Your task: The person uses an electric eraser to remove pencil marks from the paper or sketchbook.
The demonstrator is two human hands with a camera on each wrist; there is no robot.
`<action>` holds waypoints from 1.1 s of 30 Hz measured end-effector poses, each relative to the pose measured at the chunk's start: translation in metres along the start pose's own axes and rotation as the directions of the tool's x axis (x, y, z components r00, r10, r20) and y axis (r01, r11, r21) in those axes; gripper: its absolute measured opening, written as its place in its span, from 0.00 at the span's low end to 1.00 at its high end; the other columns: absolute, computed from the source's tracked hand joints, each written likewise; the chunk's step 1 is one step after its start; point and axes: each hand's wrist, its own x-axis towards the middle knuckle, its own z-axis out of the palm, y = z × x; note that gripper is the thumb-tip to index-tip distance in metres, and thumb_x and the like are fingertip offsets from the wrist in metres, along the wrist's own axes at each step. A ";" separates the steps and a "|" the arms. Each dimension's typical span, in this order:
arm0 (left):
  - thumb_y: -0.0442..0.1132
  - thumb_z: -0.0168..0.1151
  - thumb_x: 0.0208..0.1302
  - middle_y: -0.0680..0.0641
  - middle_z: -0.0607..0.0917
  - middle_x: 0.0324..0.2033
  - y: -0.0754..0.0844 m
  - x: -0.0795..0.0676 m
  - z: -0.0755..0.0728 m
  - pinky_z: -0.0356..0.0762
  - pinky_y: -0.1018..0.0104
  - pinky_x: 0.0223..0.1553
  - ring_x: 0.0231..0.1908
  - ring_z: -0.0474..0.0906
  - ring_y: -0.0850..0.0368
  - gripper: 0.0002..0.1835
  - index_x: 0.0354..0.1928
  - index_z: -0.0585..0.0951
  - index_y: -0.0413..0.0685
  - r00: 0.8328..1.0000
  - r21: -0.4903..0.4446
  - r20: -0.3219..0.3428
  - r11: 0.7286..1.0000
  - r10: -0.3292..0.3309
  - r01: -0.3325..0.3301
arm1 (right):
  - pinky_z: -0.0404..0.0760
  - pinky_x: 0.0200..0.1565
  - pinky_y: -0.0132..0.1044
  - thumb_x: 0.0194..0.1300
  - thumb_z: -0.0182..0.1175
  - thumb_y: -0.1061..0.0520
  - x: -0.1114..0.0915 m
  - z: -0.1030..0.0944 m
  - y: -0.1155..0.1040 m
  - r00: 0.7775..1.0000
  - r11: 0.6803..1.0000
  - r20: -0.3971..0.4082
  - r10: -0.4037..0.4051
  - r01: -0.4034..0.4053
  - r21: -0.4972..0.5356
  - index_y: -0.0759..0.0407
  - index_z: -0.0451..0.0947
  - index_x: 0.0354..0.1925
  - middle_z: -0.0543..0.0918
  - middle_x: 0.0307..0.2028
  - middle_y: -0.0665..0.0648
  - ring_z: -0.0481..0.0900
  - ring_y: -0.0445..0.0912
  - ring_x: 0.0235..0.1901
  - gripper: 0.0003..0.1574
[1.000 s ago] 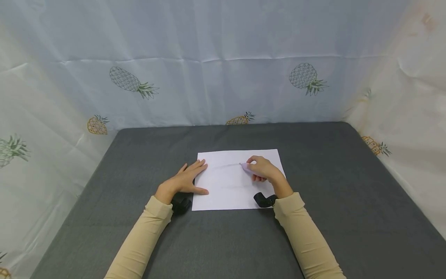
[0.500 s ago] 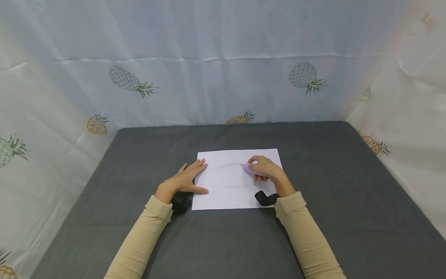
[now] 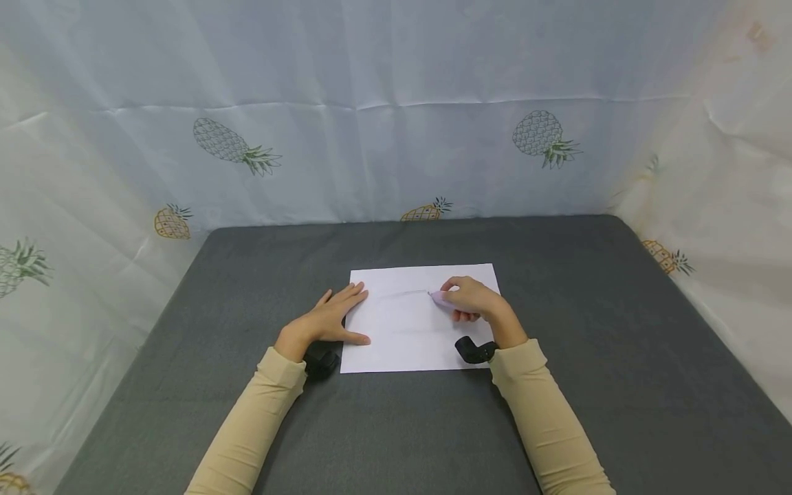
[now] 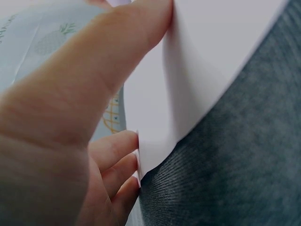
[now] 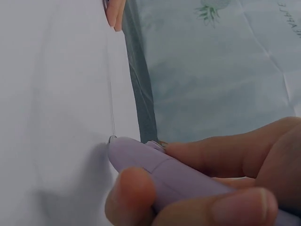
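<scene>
The lilac pen-shaped tool [image 5: 183, 181] sits pinched in the right hand [image 3: 471, 300], thumb and index finger on its front part, with its metal tip [image 5: 112, 139] pointing across towards the left hand [image 3: 331, 317]. From my end of the link, the tip appears to meet the white paper [image 3: 402, 347] under both hands, where a thin line [image 5: 109, 89] runs from it towards the left fingertips. The left hand lies with fingers and thumb spread wide over its own edge of the sheet, gripping nothing.

I judge the tool light and stiff, probably smooth plastic that could turn a little in loose fingers. I would hold it just behind the taper, as the right hand does, and keep skin off the tip, which may be sharp. The paper should be light and limp, quick to slide or crease, so I would keep it pinned flat near its edge with spread fingers, away from the tip.

I cannot tell whether the line is a slit or a mark, nor whether the tip is a blade or a pen point. The right fingers hide much of the tool, and its rear end runs out of the right wrist view. In the left wrist view the thumb looms close and covers part of the sheet, while its own tip is cut off at the top.
</scene>
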 end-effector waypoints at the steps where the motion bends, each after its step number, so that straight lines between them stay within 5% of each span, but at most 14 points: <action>1: 0.57 0.71 0.52 0.42 0.49 0.77 0.000 0.000 0.000 0.35 0.35 0.75 0.77 0.44 0.42 0.54 0.75 0.53 0.44 1.000 0.000 0.001 1.000 -0.001 0.001 | 0.62 0.17 0.28 0.72 0.47 0.53 0.000 0.000 0.000 1.000 1.000 -0.001 -0.004 0.004 0.006 0.59 0.69 0.59 0.73 0.13 0.51 0.64 0.39 0.12 0.21; 33: 0.56 0.71 0.52 0.43 0.49 0.77 0.002 -0.002 -0.001 0.34 0.36 0.75 0.77 0.44 0.43 0.54 0.75 0.54 0.44 1.000 -0.012 0.004 1.000 -0.010 0.010 | 0.61 0.17 0.28 0.71 0.49 0.53 0.003 0.005 0.001 1.000 1.000 -0.014 -0.011 0.011 0.011 0.58 0.69 0.58 0.73 0.12 0.51 0.64 0.39 0.11 0.21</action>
